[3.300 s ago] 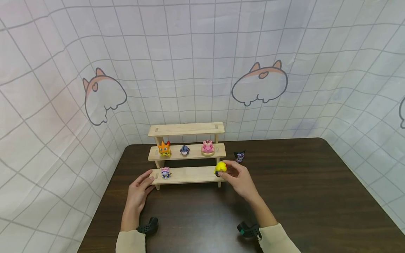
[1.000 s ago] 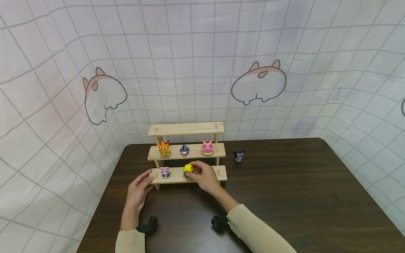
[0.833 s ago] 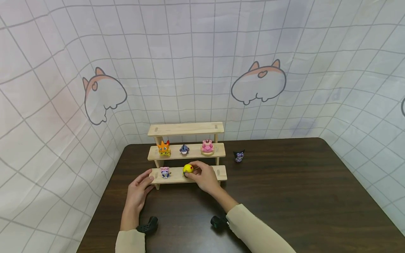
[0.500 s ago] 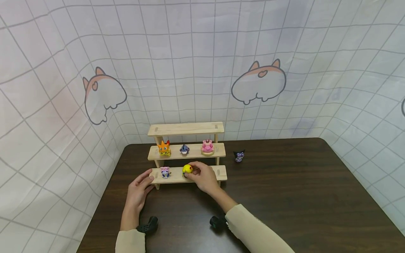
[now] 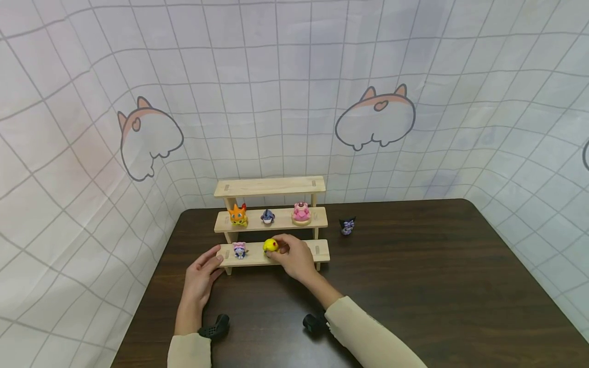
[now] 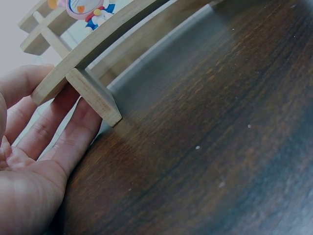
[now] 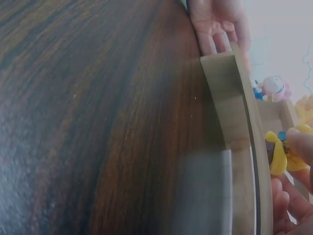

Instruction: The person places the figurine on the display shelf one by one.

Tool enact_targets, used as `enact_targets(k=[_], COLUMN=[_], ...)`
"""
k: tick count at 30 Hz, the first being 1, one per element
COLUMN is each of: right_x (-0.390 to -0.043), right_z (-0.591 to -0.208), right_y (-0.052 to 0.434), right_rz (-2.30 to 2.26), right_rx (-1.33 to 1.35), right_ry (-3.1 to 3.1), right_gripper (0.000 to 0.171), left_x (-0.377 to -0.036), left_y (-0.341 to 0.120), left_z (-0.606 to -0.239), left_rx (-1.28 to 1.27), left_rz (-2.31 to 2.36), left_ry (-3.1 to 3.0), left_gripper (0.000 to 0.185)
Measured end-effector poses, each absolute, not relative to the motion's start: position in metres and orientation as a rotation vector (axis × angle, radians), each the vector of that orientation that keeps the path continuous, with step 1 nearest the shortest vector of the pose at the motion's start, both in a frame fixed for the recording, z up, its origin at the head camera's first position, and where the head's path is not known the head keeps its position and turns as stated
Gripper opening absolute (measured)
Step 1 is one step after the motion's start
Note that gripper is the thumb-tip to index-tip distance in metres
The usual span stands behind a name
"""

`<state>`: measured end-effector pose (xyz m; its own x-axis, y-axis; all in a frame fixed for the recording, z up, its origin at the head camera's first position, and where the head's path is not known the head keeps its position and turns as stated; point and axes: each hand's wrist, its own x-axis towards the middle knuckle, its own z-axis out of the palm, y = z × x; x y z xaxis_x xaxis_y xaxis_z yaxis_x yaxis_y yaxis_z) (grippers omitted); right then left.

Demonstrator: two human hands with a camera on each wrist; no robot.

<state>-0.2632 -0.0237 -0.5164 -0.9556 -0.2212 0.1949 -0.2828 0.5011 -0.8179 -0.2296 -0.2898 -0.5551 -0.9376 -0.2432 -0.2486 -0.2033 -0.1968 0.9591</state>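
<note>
My right hand (image 5: 296,257) pinches a small yellow figurine (image 5: 270,245) with a red spot, over the middle of the lowest tier of a three-tier wooden display stand (image 5: 303,251). In the right wrist view the yellow figurine (image 7: 279,159) shows between thumb and fingers, right at the board's edge. My left hand (image 5: 201,275) holds the left end of that tier; in the left wrist view its fingers (image 6: 46,129) reach around and beneath the board. Between the hands, a pink-hatted figurine (image 5: 240,250) stands on the same tier.
On the middle tier stand an orange-and-yellow figurine (image 5: 238,214), a small blue one (image 5: 268,216) and a pink one (image 5: 301,213). A black-and-purple figurine (image 5: 347,226) stands on the dark wooden table (image 5: 414,276), right of the stand. A white grid-patterned curtain (image 5: 285,102) hangs behind.
My right hand has carried the yellow figurine leftward from the lowest tier's right end to its middle, then slightly further left. My left hand has stayed at the stand's left end.
</note>
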Motion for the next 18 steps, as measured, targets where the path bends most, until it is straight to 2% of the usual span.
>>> enact_targets(k=[18], right_x=[-0.2653], right_z=[-0.5194], right_y=[-0.0263], right_rz=[1.399], right_rx=[0.441], right_ry=[-2.676], right_gripper=[0.039], left_x=[-0.2298], left_y=[-0.2891], left_z=[-0.5545], left_rx=[0.553], left_rz=[-2.338], left_ry=[-1.991], left_gripper=[0.05])
